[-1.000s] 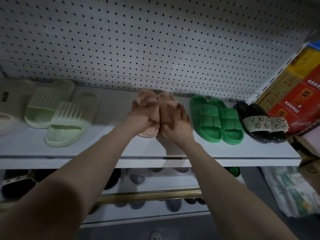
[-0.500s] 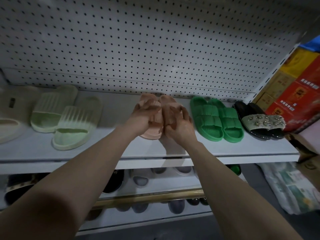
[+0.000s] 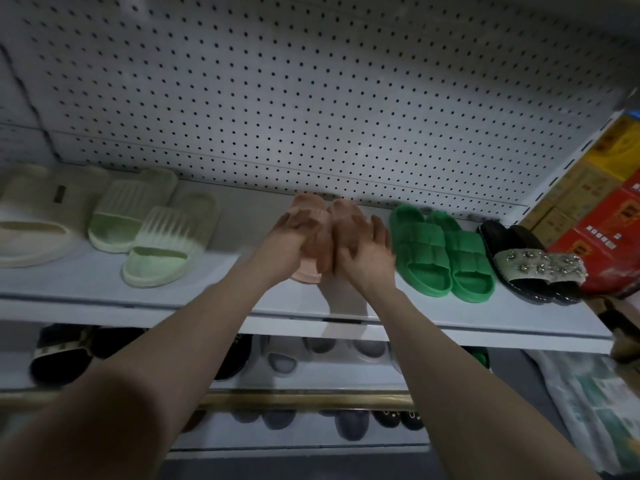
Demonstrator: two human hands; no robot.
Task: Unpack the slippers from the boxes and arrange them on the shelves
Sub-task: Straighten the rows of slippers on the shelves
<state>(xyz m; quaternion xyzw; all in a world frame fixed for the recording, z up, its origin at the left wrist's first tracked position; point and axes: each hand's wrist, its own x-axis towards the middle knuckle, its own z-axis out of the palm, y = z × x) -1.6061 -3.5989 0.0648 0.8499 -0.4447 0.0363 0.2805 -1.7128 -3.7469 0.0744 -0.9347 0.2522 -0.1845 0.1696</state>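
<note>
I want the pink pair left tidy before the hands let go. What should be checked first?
1. Pink slippers resting on the top shelf: ok.
2. Pair side by side, touching: ok.
3. Fronts level: cannot tell; left hand and right hand cover them.
4. Clear of green slippers: cannot tell; right hand hides the gap.
5. Gap to pale green slippers: ok.
</note>
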